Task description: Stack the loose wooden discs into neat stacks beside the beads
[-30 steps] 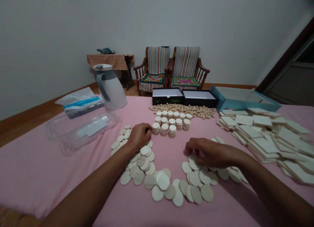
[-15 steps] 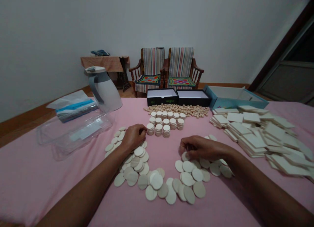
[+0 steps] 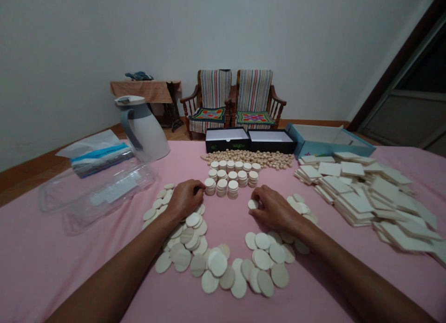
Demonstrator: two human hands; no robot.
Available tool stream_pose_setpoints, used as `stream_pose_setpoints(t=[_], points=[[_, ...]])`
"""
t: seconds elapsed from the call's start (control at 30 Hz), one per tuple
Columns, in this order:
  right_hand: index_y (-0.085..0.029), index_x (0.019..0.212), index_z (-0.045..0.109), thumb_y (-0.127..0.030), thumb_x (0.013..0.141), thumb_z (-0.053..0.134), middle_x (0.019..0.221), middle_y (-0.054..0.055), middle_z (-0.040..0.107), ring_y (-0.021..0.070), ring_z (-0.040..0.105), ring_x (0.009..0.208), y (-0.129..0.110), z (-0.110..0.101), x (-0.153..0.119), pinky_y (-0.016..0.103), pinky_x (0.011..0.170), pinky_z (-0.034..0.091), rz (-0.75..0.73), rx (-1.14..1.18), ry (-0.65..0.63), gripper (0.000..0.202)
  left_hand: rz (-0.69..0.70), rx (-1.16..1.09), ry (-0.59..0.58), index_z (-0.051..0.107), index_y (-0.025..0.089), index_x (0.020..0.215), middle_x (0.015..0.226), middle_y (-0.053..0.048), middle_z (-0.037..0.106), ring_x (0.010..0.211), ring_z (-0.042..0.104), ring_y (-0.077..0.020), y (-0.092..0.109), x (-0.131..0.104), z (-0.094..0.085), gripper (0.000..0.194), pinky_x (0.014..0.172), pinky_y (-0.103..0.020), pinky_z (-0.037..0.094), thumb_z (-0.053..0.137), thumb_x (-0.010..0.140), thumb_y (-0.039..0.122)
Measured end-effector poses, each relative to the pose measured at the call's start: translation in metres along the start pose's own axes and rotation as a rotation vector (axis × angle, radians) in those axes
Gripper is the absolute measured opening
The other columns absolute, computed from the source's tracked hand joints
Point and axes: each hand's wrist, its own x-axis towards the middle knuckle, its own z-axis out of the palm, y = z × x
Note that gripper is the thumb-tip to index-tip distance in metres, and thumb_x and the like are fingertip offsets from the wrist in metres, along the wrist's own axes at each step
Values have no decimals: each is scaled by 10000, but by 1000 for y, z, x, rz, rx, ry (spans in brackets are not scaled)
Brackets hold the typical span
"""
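Observation:
Between the thumb and fingers of my right hand (image 3: 272,207) is a round wooden disc (image 3: 253,204), held just above the cloth to the right of the nearest stacks. My left hand (image 3: 188,197) rests over loose discs, its fingers curled together beside the front-left disc stack (image 3: 209,187); anything in them is hidden. Neat stacks of pale discs (image 3: 232,189) stand in rows in the middle. Loose wooden discs (image 3: 218,264) lie in a curved band below and around both hands.
Small wooden beads (image 3: 251,158) lie behind the stacks, before two black boxes (image 3: 228,146) and a blue box (image 3: 313,151). Square wooden tiles (image 3: 355,204) are heaped at right. Left are a jug (image 3: 151,137), clear plastic trays (image 3: 114,186) and a blue-white packet (image 3: 101,160) on the pink cloth (image 3: 114,244).
My right hand has lifted off the loose discs with one disc in its fingers and moved forward, closer to the stacks. The left hand stays by the front-left stack. The view has shifted slightly.

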Motion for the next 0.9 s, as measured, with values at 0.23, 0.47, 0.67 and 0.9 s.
stream_pose_setpoints(t=[0.23, 0.47, 0.67, 0.9], points=[[-180, 893, 532, -126, 704, 530, 883, 58, 544, 166, 489, 763, -9, -1, 10, 271, 648, 348, -63, 39, 32, 196, 0, 5, -1, 708, 191, 864, 846, -38, 722, 780, 644, -185, 4, -1, -2, 244, 682, -250, 448, 495, 745, 188], [-188, 917, 514, -94, 749, 467, 919, 61, 552, 176, 489, 827, -13, 9, 24, 277, 698, 347, -102, 44, 95, 198, 2, 6, 6, 710, 183, 869, 853, -45, 719, 764, 641, -179, 5, -2, -2, 257, 678, -247, 441, 484, 749, 176], [-173, 914, 544, -48, 723, 465, 901, 52, 571, 158, 511, 811, -10, 1, 19, 263, 702, 368, -77, 77, 80, 241, 15, 3, 6, 710, 179, 868, 867, -47, 718, 770, 639, -180, 3, -1, -1, 252, 683, -248, 441, 487, 752, 180], [-195, 961, 594, -121, 650, 612, 847, 11, 586, 124, 520, 698, -10, -46, -12, 214, 582, 372, -200, 182, -533, 320, 5, 5, -3, 709, 192, 872, 868, -35, 721, 786, 644, -181, 4, -1, -2, 255, 682, -244, 450, 493, 737, 180]])
